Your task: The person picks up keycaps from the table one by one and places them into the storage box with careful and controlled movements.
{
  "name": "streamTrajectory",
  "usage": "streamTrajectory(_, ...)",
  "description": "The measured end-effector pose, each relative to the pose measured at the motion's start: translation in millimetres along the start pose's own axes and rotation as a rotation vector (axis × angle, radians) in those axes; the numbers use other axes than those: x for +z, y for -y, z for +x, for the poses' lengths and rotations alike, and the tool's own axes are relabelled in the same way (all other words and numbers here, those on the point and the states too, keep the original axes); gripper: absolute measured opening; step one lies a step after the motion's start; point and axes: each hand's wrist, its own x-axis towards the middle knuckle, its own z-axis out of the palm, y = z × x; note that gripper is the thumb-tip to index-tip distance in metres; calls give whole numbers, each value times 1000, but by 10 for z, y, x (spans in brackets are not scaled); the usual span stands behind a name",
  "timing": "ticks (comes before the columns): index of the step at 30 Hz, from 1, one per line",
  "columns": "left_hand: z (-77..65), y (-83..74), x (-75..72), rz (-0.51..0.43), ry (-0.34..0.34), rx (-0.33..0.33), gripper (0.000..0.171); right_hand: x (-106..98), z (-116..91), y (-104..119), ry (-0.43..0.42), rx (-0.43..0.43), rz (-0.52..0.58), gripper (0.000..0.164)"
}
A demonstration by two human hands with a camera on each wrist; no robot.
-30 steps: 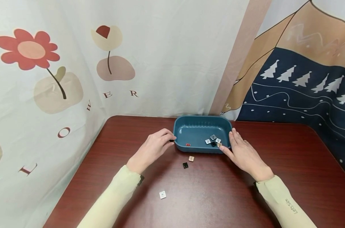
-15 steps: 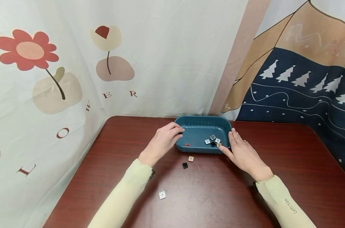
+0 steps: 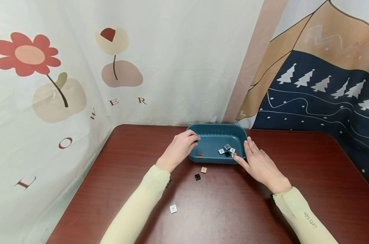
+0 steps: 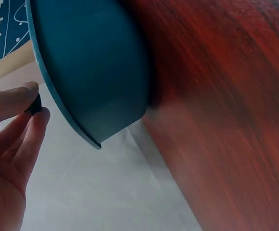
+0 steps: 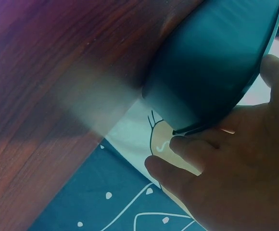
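Observation:
A black keycap (image 4: 35, 104) is pinched between the thumb and fingertips of my left hand (image 3: 179, 149), just over the left end of the blue tray (image 3: 214, 160). Most of that keycap is hidden by the fingers. My right hand (image 3: 260, 166) rests against the tray's right end, fingers straight along the outer wall and thumb at the front corner. Inside the tray, a red keycap (image 3: 200, 155) lies at the left front. Several others cluster at the right, among them a grey keycap (image 3: 227, 146), a white keycap (image 3: 221, 151) and a tan keycap (image 3: 233, 155).
On the brown table (image 3: 233, 210), a beige keycap (image 3: 204, 170) and a black ringed keycap (image 3: 197, 177) lie in front of the tray. A white keycap (image 3: 173, 208) sits nearer me. Printed curtains (image 3: 178, 61) hang right behind the table's back edge.
My left hand has moved right and slightly away from me, from outside the tray's left end to over it, with the black keycap in its fingers. The right hand stays put.

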Motion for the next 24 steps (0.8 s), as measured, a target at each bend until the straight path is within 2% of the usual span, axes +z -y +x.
streamTrajectory(5, 45, 22, 55, 14, 81, -43, 20, 3, 3, -4, -3, -4, -3, 88)
streamTrajectory(14, 104, 31, 120, 31, 178, -108, 23, 3, 6, -8, 3, 0, 0, 90)
streamTrajectory(24, 136, 40, 177, 50, 249, -162, 22, -3, 2, -4, 6, 5, 1, 91)
